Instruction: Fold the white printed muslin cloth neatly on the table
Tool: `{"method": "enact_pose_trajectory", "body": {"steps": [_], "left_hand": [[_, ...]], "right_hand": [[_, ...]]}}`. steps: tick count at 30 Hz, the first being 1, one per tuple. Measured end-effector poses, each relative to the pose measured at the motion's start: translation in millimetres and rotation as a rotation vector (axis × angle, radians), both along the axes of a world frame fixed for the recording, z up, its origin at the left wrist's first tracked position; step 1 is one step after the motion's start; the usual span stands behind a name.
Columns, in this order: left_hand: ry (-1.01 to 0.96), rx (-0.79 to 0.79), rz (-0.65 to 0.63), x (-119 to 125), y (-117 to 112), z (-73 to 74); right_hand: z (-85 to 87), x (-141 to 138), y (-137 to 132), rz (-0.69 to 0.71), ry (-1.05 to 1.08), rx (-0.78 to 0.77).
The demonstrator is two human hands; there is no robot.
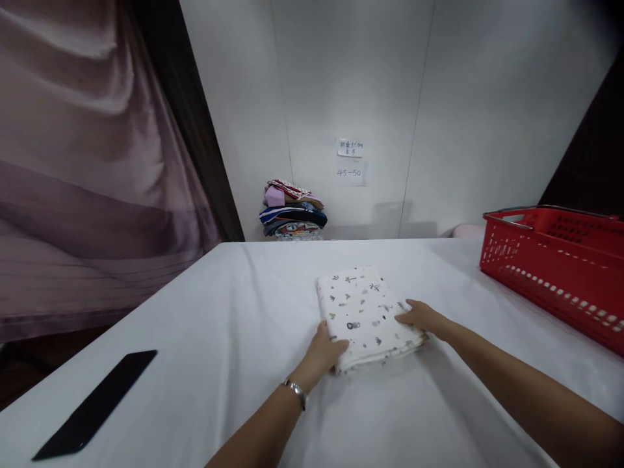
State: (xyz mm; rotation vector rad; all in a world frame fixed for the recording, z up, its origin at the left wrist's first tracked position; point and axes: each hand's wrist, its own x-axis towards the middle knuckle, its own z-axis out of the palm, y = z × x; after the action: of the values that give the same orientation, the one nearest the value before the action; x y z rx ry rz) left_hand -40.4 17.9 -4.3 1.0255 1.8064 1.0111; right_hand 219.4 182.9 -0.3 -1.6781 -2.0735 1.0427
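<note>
A folded white cloth (363, 309) printed with small grey and tan figures lies near the middle of the white-covered table. At its near left corner is my left hand (324, 351), thumb on top and the other fingers tucked out of sight at the edge. My right hand (422, 317) grips the right edge the same way, thumb resting on the print. Several layers show along the cloth's near edge. A silver bracelet (296, 392) circles my left wrist.
A red plastic basket (550, 273) stands on the table's right side. A flat black strip (97, 403) lies at the left. Beyond the far edge rises a stack of folded fabrics (293, 211) against the wall. A pink curtain (88, 162) hangs on the left.
</note>
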Motion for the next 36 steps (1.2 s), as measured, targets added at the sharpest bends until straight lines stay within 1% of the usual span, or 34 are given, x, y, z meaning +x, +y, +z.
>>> {"method": "enact_pose_trajectory", "body": {"steps": [2,4,6,8,10,12,13,15,18,20,22,23,24,27,30,33,36], "left_hand": [[-0.119,-0.021,-0.023,-0.9,-6.7,2.8],[-0.132,-0.028,0.037,-4.9,-1.8,9.3],[-0.078,-0.032,0.125,-9.6,12.2,15.6],[0.023,-0.030,0.180,-12.6,28.8,18.5],[0.116,-0.022,0.200,-13.2,41.5,16.9],[0.138,-0.016,0.188,-12.2,47.0,12.9],[0.131,-0.019,0.177,-11.6,47.1,11.0],[0.114,-0.032,0.163,-10.6,43.5,8.8],[0.106,-0.045,0.154,-10.7,35.3,9.2],[0.109,-0.038,0.144,-11.5,31.5,10.0],[0.130,-0.021,0.136,-12.6,30.0,9.7],[0.147,-0.014,0.135,-13.2,30.1,9.1],[0.167,-0.009,0.136,-13.7,30.6,8.4],[0.227,-0.007,0.144,-15.7,32.9,6.0],[0.250,-0.020,0.159,-17.6,34.8,4.5],[0.244,-0.018,0.167,-18.8,35.0,3.7],[0.223,-0.015,0.165,-18.4,33.7,3.4]], "right_hand": [[3.5,5.3,-4.4,-0.021,-0.044,-0.050],[8.0,4.1,-6.3,-0.025,-0.049,-0.057],[12.1,-3.4,-5.9,-0.047,-0.053,-0.017],[14.8,-13.3,-4.7,-0.072,-0.054,0.017],[15.7,-20.5,-4.3,-0.082,-0.048,0.018],[15.4,-22.2,-5.6,-0.084,-0.046,0.004],[15.2,-21.0,-6.8,-0.088,-0.032,-0.017],[15.5,-16.5,-9.6,-0.100,0.041,-0.109],[18.5,-10.0,-12.9,-0.091,0.211,-0.321],[21.0,-8.2,-13.5,-0.003,0.321,-0.464],[22.1,-8.3,-12.6,0.084,0.402,-0.551],[21.7,-8.8,-11.6,0.093,0.421,-0.553],[20.7,-9.5,-10.1,0.072,0.426,-0.528],[14.6,-12.7,-4.1,-0.054,0.447,-0.422],[8.7,-17.0,1.6,-0.099,0.538,-0.412],[9.1,-21.2,3.3,-0.086,0.595,-0.479],[17.2,-24.1,1.0,0.009,0.657,-0.657]]}}
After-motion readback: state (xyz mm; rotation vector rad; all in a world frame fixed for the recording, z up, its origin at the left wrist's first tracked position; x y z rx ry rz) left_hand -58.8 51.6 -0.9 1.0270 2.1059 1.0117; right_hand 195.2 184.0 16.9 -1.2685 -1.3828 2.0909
